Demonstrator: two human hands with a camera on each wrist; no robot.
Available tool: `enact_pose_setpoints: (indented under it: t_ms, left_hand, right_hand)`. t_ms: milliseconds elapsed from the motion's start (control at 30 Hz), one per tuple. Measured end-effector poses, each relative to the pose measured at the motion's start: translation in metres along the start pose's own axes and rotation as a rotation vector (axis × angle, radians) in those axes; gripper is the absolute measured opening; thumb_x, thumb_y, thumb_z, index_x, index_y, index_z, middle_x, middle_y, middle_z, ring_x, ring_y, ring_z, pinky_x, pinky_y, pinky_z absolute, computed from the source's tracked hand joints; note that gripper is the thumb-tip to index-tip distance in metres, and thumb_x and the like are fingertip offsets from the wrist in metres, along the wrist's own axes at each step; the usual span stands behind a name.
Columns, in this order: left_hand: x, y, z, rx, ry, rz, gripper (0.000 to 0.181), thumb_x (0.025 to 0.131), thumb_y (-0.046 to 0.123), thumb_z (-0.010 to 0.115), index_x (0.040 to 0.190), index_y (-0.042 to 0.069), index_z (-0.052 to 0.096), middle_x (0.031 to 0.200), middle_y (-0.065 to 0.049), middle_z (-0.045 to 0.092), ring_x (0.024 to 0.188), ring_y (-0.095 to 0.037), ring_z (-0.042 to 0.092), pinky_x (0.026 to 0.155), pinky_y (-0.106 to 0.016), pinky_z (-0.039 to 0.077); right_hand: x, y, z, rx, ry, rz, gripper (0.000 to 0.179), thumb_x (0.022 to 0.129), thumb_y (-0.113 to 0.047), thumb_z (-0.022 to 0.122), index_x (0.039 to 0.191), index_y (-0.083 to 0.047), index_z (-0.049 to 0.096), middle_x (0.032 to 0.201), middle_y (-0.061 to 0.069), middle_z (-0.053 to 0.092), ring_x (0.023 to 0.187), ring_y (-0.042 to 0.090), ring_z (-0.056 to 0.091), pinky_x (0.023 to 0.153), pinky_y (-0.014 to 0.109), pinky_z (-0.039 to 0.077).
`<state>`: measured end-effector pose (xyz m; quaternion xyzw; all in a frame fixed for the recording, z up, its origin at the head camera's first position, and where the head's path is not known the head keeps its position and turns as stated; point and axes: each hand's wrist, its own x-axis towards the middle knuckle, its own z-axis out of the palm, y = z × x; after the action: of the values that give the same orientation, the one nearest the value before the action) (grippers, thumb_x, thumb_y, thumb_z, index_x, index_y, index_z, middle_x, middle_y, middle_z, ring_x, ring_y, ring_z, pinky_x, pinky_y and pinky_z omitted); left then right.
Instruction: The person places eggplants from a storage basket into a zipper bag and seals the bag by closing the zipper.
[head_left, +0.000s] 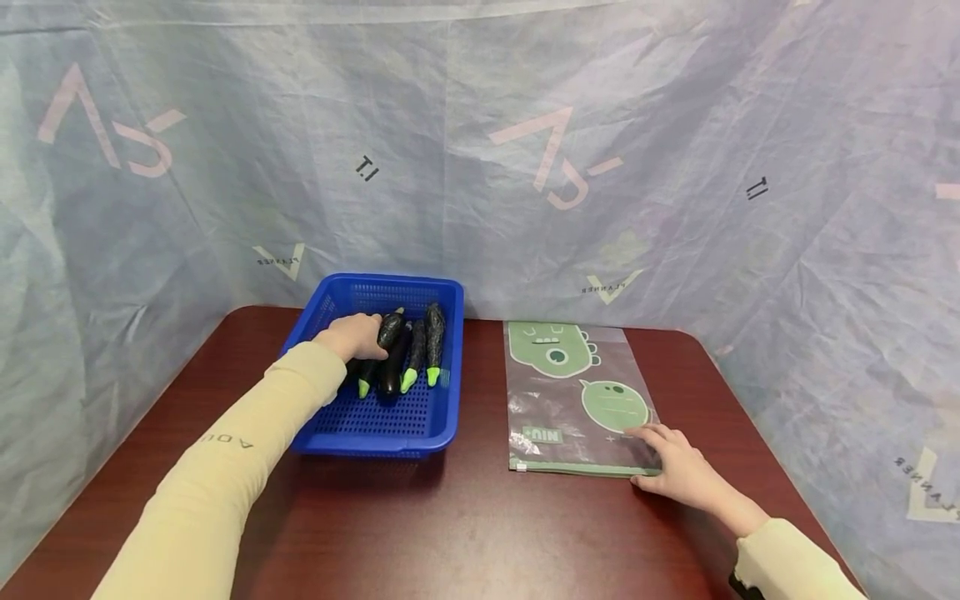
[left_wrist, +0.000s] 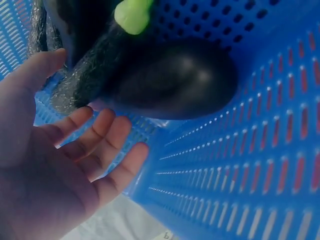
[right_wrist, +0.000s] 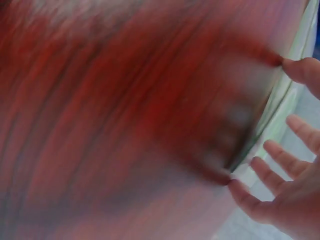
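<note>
A blue perforated basket (head_left: 450,417) holds several dark eggplants (head_left: 433,337), some with bright green stem ends. Over its left side reaches my left hand (head_left: 352,335), beside a wrinkled, shiny-skinned eggplant (head_left: 391,328). In the left wrist view, the thumb and loosely bent fingers spread around the end of a slim eggplant (left_wrist: 82,80), without a visible grip. A smooth, fat eggplant (left_wrist: 185,80) lies beyond the fingertips. My right hand (head_left: 682,471) rests at the near right corner of a clear zip bag (head_left: 555,446) with green cartoon prints, its fingers spread, holding nothing.
The bag lies flat on a dark red-brown table (head_left: 480,533), right of the basket, with its green zip edge toward me. A pale printed cloth (head_left: 420,225) hangs behind the table and along both sides.
</note>
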<state>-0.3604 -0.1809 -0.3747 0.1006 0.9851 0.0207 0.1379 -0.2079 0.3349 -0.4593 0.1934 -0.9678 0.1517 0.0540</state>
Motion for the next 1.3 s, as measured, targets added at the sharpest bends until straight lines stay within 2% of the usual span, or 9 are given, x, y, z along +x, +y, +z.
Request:
enact_pose_setpoints:
  t_ms: [167, 400, 500, 600, 700, 800, 1033, 1167, 1300]
  left_hand:
    - [-0.001, -0.005, 0.003, -0.002, -0.025, -0.018, 0.077, 0.087, 0.036, 0.063, 0.144, -0.004, 0.03, 0.142, -0.028, 0.039, 0.125, -0.045, 0.042, 0.096, -0.055, 0.04]
    - [0.004, -0.006, 0.005, 0.007, -0.007, -0.025, 0.076, 0.085, 0.037, 0.064, 0.142, -0.004, 0.035, 0.138, -0.028, 0.044, 0.12, -0.043, 0.048, 0.092, -0.054, 0.044]
    - [0.006, -0.004, 0.005, 0.023, 0.003, -0.028, 0.07, 0.085, 0.036, 0.064, 0.137, -0.004, 0.041, 0.132, -0.027, 0.049, 0.113, -0.041, 0.054, 0.086, -0.052, 0.047]
    - [0.007, -0.002, 0.005, 0.027, 0.003, -0.036, 0.055, 0.085, 0.034, 0.063, 0.125, -0.002, 0.054, 0.121, -0.023, 0.058, 0.096, -0.034, 0.06, 0.074, -0.045, 0.05]
    - [0.006, -0.001, 0.005, 0.008, -0.014, -0.049, 0.036, 0.086, 0.031, 0.063, 0.108, 0.002, 0.064, 0.104, -0.017, 0.063, 0.078, -0.026, 0.059, 0.063, -0.038, 0.047]
    - [0.006, 0.0, 0.006, -0.017, -0.026, -0.059, 0.027, 0.087, 0.028, 0.062, 0.099, 0.003, 0.065, 0.094, -0.014, 0.062, 0.07, -0.023, 0.055, 0.059, -0.036, 0.043]
    - [0.005, 0.001, 0.008, -0.062, -0.005, -0.079, 0.033, 0.085, 0.026, 0.063, 0.105, 0.0, 0.065, 0.101, -0.017, 0.063, 0.073, -0.024, 0.056, 0.061, -0.037, 0.045]
    - [0.004, 0.003, 0.008, -0.08, 0.012, -0.09, 0.041, 0.083, 0.028, 0.065, 0.11, -0.002, 0.063, 0.106, -0.02, 0.063, 0.076, -0.026, 0.057, 0.065, -0.039, 0.048]
    - [0.003, 0.006, 0.005, -0.1, 0.014, -0.093, 0.038, 0.084, 0.029, 0.064, 0.108, -0.001, 0.064, 0.101, -0.017, 0.063, 0.074, -0.025, 0.057, 0.062, -0.038, 0.047]
  right_hand:
    - [0.0, 0.008, 0.005, -0.001, 0.054, -0.021, 0.049, 0.069, -0.023, 0.08, 0.114, -0.013, 0.062, 0.104, 0.005, 0.061, 0.087, 0.021, 0.05, 0.065, 0.039, 0.043]
    - [0.002, 0.011, 0.004, 0.036, 0.118, -0.096, 0.036, 0.068, -0.009, 0.078, 0.102, -0.009, 0.065, 0.095, 0.002, 0.063, 0.083, 0.022, 0.055, 0.072, 0.037, 0.045]
    - [0.004, 0.011, 0.003, 0.071, 0.122, -0.055, 0.027, 0.068, -0.005, 0.077, 0.092, -0.01, 0.066, 0.089, 0.0, 0.061, 0.08, 0.021, 0.057, 0.071, 0.035, 0.047]
    - [0.007, 0.01, 0.002, 0.105, 0.122, 0.015, 0.021, 0.068, -0.004, 0.076, 0.082, -0.014, 0.064, 0.081, -0.003, 0.059, 0.076, 0.016, 0.058, 0.068, 0.031, 0.048]
    - [0.009, 0.009, 0.001, 0.119, 0.119, 0.06, 0.019, 0.068, -0.005, 0.075, 0.075, -0.016, 0.061, 0.075, -0.006, 0.056, 0.069, 0.009, 0.054, 0.064, 0.027, 0.046]
    - [0.01, 0.011, 0.002, 0.13, 0.118, 0.09, 0.017, 0.068, -0.005, 0.073, 0.072, -0.016, 0.06, 0.07, -0.008, 0.054, 0.065, 0.004, 0.049, 0.06, 0.024, 0.042]
    - [0.009, 0.013, 0.001, 0.16, 0.152, 0.177, 0.016, 0.067, -0.003, 0.07, 0.072, -0.014, 0.059, 0.068, -0.006, 0.055, 0.063, 0.002, 0.047, 0.06, 0.023, 0.04]
    - [0.009, 0.014, 0.003, 0.139, 0.193, 0.216, 0.017, 0.066, -0.004, 0.07, 0.072, -0.014, 0.058, 0.072, -0.001, 0.053, 0.066, 0.008, 0.047, 0.062, 0.026, 0.039]
    - [0.009, 0.012, 0.003, 0.12, 0.209, 0.252, 0.016, 0.068, -0.006, 0.069, 0.073, -0.012, 0.055, 0.076, 0.003, 0.051, 0.069, 0.014, 0.047, 0.064, 0.031, 0.039]
